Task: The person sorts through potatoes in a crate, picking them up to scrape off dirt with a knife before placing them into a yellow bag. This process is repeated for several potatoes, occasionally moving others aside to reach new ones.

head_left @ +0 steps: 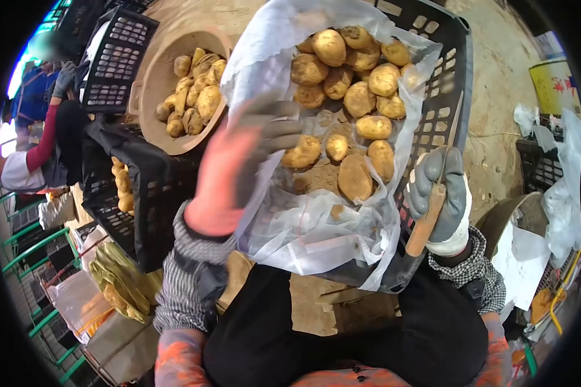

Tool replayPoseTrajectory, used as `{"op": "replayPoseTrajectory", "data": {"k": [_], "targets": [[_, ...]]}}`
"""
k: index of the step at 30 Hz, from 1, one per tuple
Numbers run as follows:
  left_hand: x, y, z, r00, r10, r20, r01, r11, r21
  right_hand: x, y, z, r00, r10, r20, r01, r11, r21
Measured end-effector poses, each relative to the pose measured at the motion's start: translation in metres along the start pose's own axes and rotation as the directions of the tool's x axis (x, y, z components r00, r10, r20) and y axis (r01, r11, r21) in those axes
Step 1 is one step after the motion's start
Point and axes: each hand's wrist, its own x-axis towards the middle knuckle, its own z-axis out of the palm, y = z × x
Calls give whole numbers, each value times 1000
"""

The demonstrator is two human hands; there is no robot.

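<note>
My left hand, in an orange and grey glove, is blurred by motion over the left side of a black plastic crate. Its fingers stretch toward the potatoes, and I see nothing in them. My right hand, in a grey and white glove, is closed on a knife at the crate's right side. The knife has a wooden handle, and its thin blade points up and away. White plastic sheeting lines the crate. Several dirt-dusted potatoes lie in it, with loose soil among them.
A round tan basin with several potatoes stands left of the crate. Further left are black crates, one holding potatoes. At far left a person sits. A yellow bucket and plastic bags are on the right.
</note>
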Motion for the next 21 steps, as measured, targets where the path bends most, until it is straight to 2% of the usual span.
{"op": "replayPoseTrajectory", "data": {"k": [1,2,3,4,5,6,7,9,10,11,12,13,14,15,16,17,19,21], "targets": [[22,-9,20,990,-66,125,33,968,248,0,0,0,1000,-10,10,10,1000,2],[44,-17,36,961,-157,230,27,875,483,0,0,-1,1000,-21,21,21,1000,5],[65,-47,34,948,-182,262,-59,705,706,1,1,-3,999,-24,42,24,1000,-13],[81,-83,29,935,-213,285,-154,477,865,2,0,-3,999,-27,37,27,1000,-13],[90,-102,37,902,-391,182,-96,229,969,2,0,-3,999,-16,38,17,1000,-27],[97,-116,41,849,-527,35,-68,-44,997,2,0,-4,999,-5,39,6,999,-40],[103,-130,38,846,-531,40,-75,-43,996,2,-4,-8,998,40,57,-40,999,12],[112,-153,36,772,-632,-66,-24,-134,991,1,-7,-10,996,68,55,-70,997,34],[110,-151,34,768,-638,-56,-37,-131,991,0,-7,-11,994,91,62,-95,994,57],[103,-141,29,779,-626,33,178,272,946,1,-5,-13,995,63,83,-69,996,64],[100,-132,24,809,-579,101,355,617,702,1,-4,-14,995,60,80,-65,996,64],[109,-126,25,825,-519,223,287,725,627,2,-4,-15,994,55,92,-60,997,55],[108,-121,29,825,-519,222,286,723,630,2,-4,-15,993,54,103,-60,996,58],[106,-115,33,841,-458,288,344,864,368,2,-5,-15,992,53,114,-60,996,61],[102,-94,45,862,-380,334,379,923,73,2,-6,-15,992,43,118,-51,997,64],[96,-82,52,863,-378,335,373,924,80,1,-6,-15,992,60,113,-69,994,83],[75,-61,56,854,-291,432,450,829,-332,-1,-6,-13,989,76,128,-91,990,110],[50,-43,56,874,-280,398,440,804,-400,-3,-5,-4,997,78,-15,-76,993,88]]}}
